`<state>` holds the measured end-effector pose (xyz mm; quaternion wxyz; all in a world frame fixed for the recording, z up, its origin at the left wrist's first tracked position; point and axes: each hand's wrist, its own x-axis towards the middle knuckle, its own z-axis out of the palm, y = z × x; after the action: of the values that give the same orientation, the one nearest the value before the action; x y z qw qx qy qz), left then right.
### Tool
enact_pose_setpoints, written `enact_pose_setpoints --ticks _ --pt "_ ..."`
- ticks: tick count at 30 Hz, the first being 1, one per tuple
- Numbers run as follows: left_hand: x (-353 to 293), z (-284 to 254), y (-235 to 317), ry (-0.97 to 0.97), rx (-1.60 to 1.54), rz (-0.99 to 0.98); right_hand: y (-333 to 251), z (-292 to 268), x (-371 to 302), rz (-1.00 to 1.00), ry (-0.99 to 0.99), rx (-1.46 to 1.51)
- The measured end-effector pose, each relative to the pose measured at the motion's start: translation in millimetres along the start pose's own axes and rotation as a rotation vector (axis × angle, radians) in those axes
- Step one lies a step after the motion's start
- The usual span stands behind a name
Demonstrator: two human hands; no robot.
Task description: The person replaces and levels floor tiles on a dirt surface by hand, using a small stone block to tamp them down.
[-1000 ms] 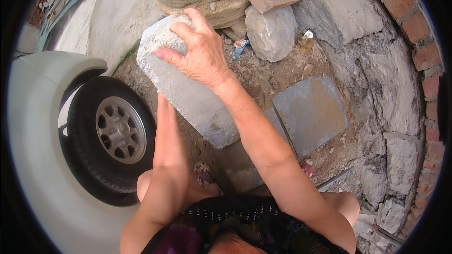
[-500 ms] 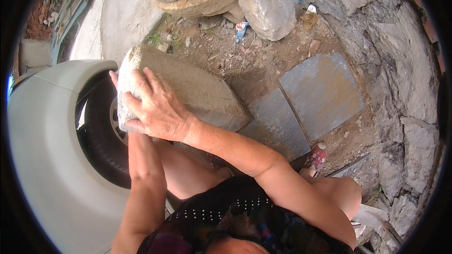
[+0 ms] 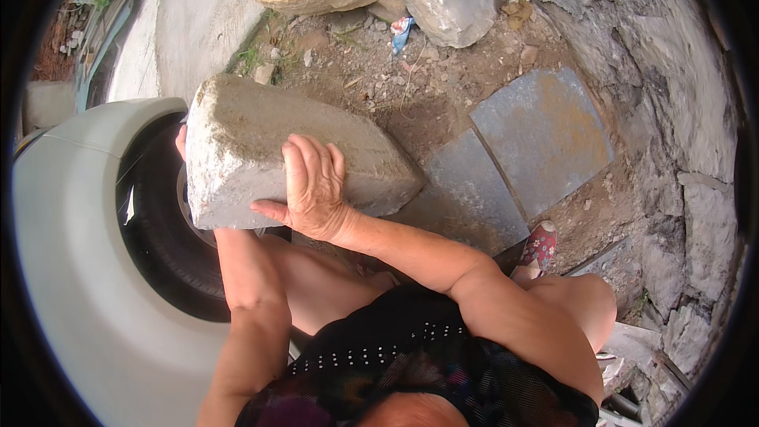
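A big, pale, wedge-shaped stone block (image 3: 237,126) is raised at its broad left end, close to the car wheel, and tapers down to the ground on the right. My right hand (image 3: 315,190) grips its near edge, thumb on the near face and fingers bent over the top. Most of my left hand (image 3: 181,142) is hidden behind and under the raised end; only fingertips show at the block's far-left edge. The left forearm passes beneath that end, and the hand holds it from there.
A pale car fender (image 3: 79,182) and its wheel (image 3: 170,245) stand close on the left. Flat grey slabs (image 3: 545,134) lie on the dirt beyond the block's tip. Large stones (image 3: 447,0) are piled at the far side, and a rough stone wall (image 3: 672,103) runs along the right.
My right hand has slid right along the block, from its broad end to the middle of its near edge. The left hand stays at the raised end, which has shifted slightly left.
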<state>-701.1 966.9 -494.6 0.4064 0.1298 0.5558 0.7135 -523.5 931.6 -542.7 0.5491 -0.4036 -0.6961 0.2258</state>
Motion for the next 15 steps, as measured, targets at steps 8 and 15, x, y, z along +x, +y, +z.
enact_pose_setpoints --ticks 8,15 --pt "1 -27 -4 0.061 0.041 0.099 20 20 43 -0.073 -0.109 0.079" --pt "-8 -58 -16 0.245 0.086 0.247 58 48 82 -0.187 -0.314 0.222"
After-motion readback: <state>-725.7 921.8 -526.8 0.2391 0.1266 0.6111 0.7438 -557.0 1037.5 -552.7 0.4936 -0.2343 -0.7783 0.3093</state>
